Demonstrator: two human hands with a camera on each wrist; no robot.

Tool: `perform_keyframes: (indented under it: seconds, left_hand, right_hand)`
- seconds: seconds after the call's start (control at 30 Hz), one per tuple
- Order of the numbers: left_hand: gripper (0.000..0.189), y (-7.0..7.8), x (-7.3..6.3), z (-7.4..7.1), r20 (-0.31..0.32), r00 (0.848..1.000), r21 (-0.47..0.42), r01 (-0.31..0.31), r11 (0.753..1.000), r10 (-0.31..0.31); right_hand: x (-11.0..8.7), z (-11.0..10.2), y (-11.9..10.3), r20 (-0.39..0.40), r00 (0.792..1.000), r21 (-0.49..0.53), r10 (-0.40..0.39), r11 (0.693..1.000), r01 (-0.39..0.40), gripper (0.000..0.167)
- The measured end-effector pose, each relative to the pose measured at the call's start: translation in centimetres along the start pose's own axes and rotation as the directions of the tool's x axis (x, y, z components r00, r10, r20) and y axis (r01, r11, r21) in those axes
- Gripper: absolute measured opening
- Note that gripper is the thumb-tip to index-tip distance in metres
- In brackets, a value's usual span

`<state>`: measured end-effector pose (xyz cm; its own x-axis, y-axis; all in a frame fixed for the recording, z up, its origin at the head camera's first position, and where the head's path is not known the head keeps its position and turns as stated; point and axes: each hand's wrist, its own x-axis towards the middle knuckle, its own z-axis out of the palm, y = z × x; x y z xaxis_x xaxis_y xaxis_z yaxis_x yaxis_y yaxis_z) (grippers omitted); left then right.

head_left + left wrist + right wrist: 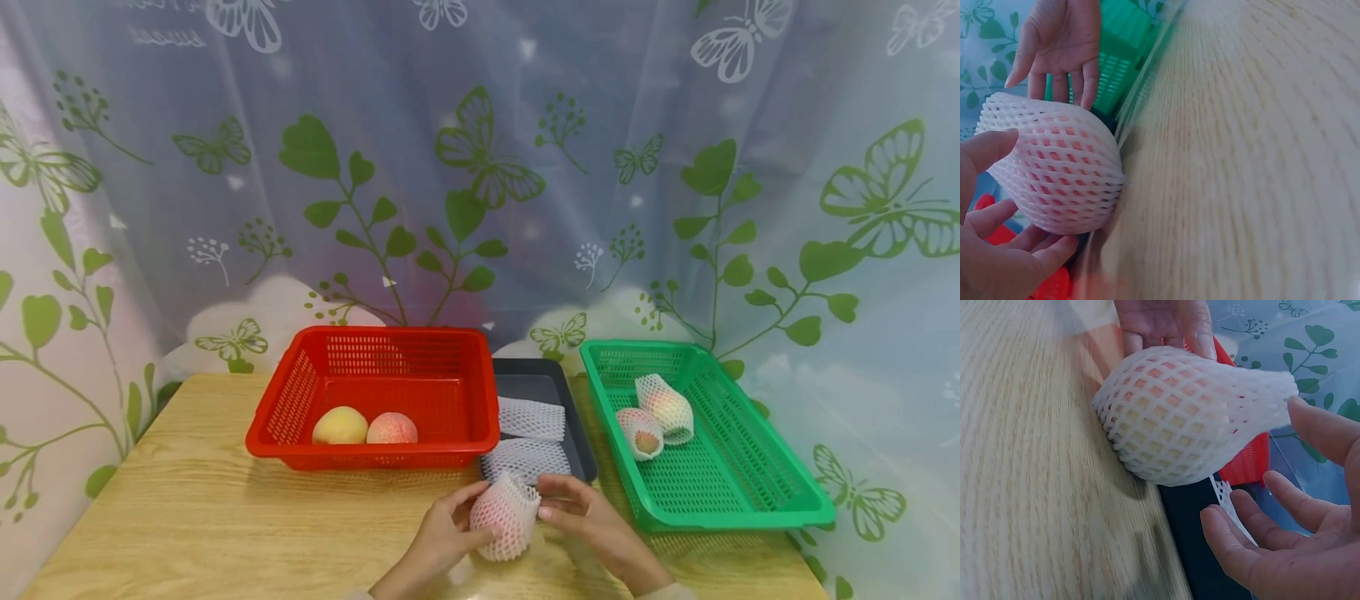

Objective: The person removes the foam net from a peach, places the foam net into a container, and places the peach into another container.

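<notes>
A peach in a white foam net sleeve (pixel 505 518) is at the table's front, its loose sleeve end pointing up and to the right in the head view. My left hand (pixel 441 533) grips it from the left, thumb on one side and fingers on the other. On the other side, my right hand (pixel 588 525) has its fingers loosely spread, apart from the fruit. Its thumb (pixel 1322 428) is at the sleeve's open end in the right wrist view; whether it touches is hard to tell. Most of the peach shows only through the mesh.
A red basket (pixel 375 457) holds a yellowish peach (pixel 341 426) and a pink peach (pixel 392 428). Beside it, a dark tray (pixel 581 433) carries flat foam sleeves (pixel 531 418). Two sleeved peaches (pixel 664 408) lie in the green basket (pixel 738 521) at right. A patterned curtain (pixel 420 208) hangs behind.
</notes>
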<state>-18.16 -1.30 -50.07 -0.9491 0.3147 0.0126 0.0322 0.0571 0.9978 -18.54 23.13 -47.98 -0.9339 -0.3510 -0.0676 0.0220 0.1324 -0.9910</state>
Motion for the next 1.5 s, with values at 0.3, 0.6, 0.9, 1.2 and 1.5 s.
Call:
perform_keyframes:
  seconds: [0.3, 0.6, 0.9, 1.2, 1.5]
  left_hand:
    - [0.061, 0.5, 0.0, -1.0, 0.023, 0.999, 0.032, -0.042, 0.999, 0.041]
    - [0.061, 2.5, -0.3, -3.1, 0.044, 0.984, 0.193, -0.176, 0.965, 0.17]
    - [0.063, 5.3, -1.7, -6.1, -0.044, 0.96, 0.424, -0.231, 0.876, 0.275]
    - [0.063, 6.2, -3.4, -9.4, -0.137, 0.942, 0.472, -0.209, 0.856, 0.306]
    - [0.065, 5.7, -4.1, -11.4, -0.155, 0.937, 0.505, -0.197, 0.841, 0.313]
  right_hand:
    - [0.1, -0.1, -0.4, -0.01, 1.0, -0.015, -0.004, 1.0, 0.004, 0.057]
    - [-0.2, -0.6, -2.8, -0.048, 0.998, -0.081, -0.038, 0.996, 0.034, 0.05]
    - [-0.5, -2.2, -4.9, -0.195, 0.964, -0.279, -0.183, 0.952, 0.124, 0.04]
    - [-1.7, -4.0, -6.2, -0.179, 0.934, -0.414, -0.308, 0.885, 0.213, 0.041]
    - [-2.5, -5.3, -6.1, -0.15, 0.938, -0.4, -0.312, 0.887, 0.231, 0.044]
